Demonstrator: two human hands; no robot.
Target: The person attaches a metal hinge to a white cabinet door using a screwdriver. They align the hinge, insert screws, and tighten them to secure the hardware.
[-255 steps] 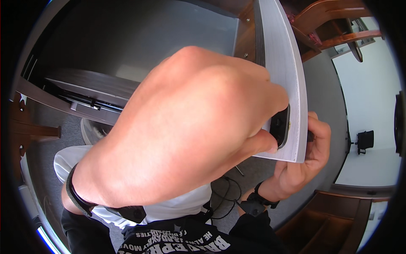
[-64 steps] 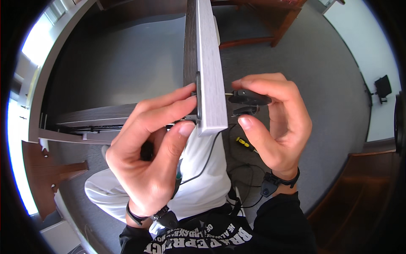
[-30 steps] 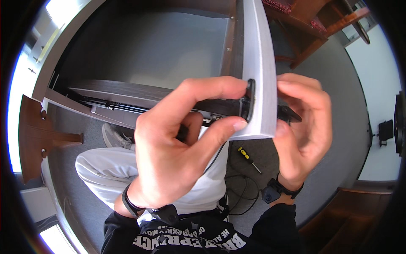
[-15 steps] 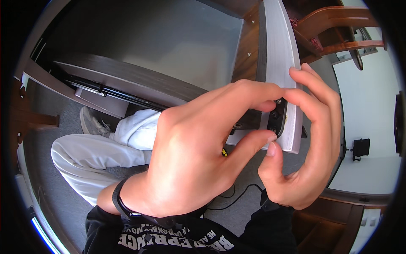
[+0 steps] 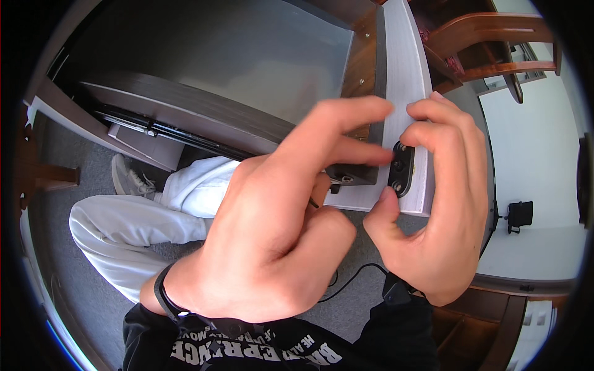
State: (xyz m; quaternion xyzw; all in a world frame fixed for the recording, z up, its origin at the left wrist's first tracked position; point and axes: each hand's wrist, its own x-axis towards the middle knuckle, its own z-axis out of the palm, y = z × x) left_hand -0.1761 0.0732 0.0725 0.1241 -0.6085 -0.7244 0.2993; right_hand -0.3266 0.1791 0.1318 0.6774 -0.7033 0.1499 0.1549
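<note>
A small black oblong plate (image 5: 401, 168) with round fittings at its two ends lies over the pale grey panel (image 5: 405, 80) of a drawer. My right hand (image 5: 442, 204) curls around the plate, thumb at its near end and index finger at its far end, in a pinch. My left hand (image 5: 266, 229) reaches across from the left. Its index and middle fingers are stretched, one tip at the plate's left side, while the thumb is bent inward. A sliver of something dark shows between its curled fingers; most of it is hidden.
The open drawer (image 5: 185, 105) has a dark side board and a black metal slide rail (image 5: 179, 137). A dark metal fitting (image 5: 346, 179) sits by the panel's corner. My legs in white trousers (image 5: 136, 216) are at left. A wooden chair (image 5: 489, 28) stands far right; a black cable (image 5: 365, 269) lies on the floor.
My left index and middle fingertips have spread away from the plate's far end, and my left thumb has drawn back and folded. More of the plate shows. My right hand stays nearly in place.
</note>
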